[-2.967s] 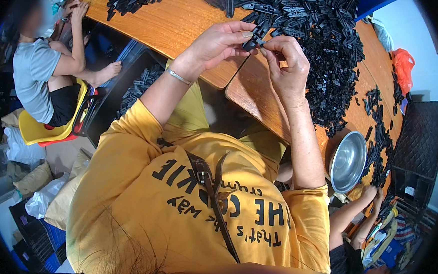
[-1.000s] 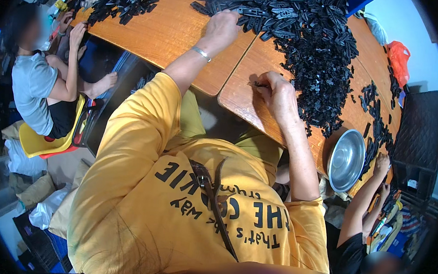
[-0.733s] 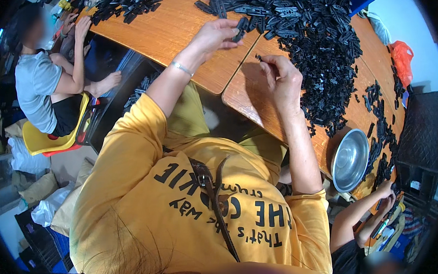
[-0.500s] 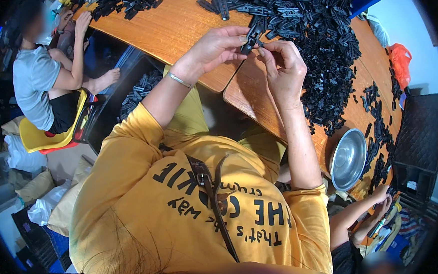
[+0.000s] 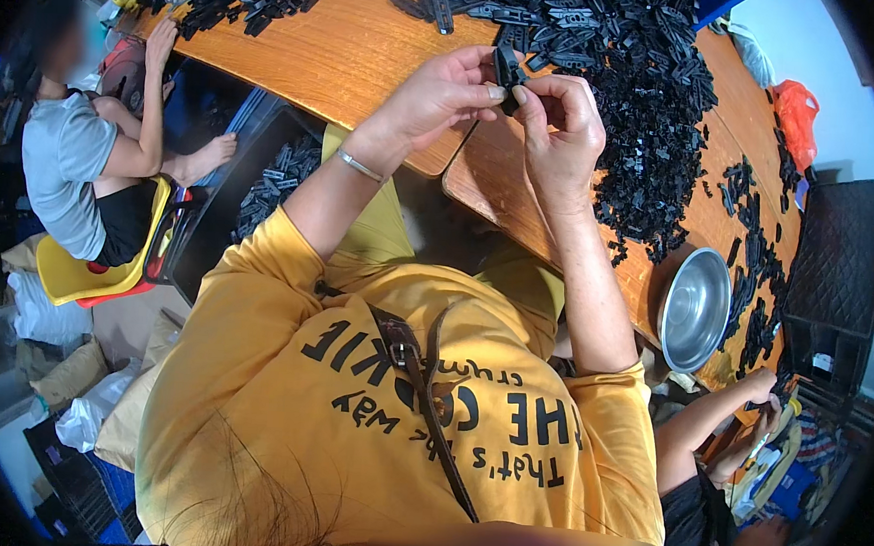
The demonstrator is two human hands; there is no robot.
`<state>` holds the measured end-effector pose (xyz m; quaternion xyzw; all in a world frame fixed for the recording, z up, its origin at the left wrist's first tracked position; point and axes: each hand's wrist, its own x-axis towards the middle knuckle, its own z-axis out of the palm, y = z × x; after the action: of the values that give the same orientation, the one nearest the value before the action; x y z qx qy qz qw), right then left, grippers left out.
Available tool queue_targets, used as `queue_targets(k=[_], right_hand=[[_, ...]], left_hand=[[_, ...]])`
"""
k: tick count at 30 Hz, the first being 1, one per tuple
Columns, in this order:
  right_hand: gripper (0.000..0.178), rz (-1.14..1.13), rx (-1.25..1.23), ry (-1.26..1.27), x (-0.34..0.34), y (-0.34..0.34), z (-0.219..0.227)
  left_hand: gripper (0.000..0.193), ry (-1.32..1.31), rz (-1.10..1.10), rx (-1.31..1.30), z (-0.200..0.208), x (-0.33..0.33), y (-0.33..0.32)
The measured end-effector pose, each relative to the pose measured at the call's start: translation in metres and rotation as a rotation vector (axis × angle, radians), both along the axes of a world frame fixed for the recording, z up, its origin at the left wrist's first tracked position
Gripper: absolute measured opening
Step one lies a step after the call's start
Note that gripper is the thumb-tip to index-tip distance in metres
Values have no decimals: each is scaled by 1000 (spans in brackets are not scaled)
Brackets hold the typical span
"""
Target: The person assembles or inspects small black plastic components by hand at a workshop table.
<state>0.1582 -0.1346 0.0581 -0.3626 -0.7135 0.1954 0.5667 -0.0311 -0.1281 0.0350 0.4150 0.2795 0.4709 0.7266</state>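
Observation:
A small black plastic part (image 5: 508,67) is held up between my hands, over the near edge of the wooden table (image 5: 341,42). My left hand (image 5: 448,92) grips it from the left with thumb and fingers. On the right, my right hand (image 5: 564,129) pinches its lower end between thumb and index finger. Whether a second small piece sits in that pinch is hidden by the fingertips. Just beyond my hands lies a heap of long black plastic parts (image 5: 562,30). To the right spreads a heap of smaller black pieces (image 5: 645,151).
A metal bowl (image 5: 695,309) stands at the table's right side, near strewn black parts (image 5: 753,262). Below the table's left edge is a bin of black parts (image 5: 281,175). One person (image 5: 89,162) sits at the left; another's arm (image 5: 698,429) reaches in at lower right.
The black part has been turned in my fingers and now stands more upright. My left thumb has moved across its near side. The person at the left has shifted their hands.

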Motion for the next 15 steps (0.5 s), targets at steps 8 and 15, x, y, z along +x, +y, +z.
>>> queue_targets(k=[8, 15], right_hand=[[14, 27, -120, -17, 2, 0, -15], [33, -5, -412, -111, 2, 1, -31]], left_hand=[[50, 148, 171, 192, 3, 11, -9], [37, 247, 193, 178, 3, 16, -22]])
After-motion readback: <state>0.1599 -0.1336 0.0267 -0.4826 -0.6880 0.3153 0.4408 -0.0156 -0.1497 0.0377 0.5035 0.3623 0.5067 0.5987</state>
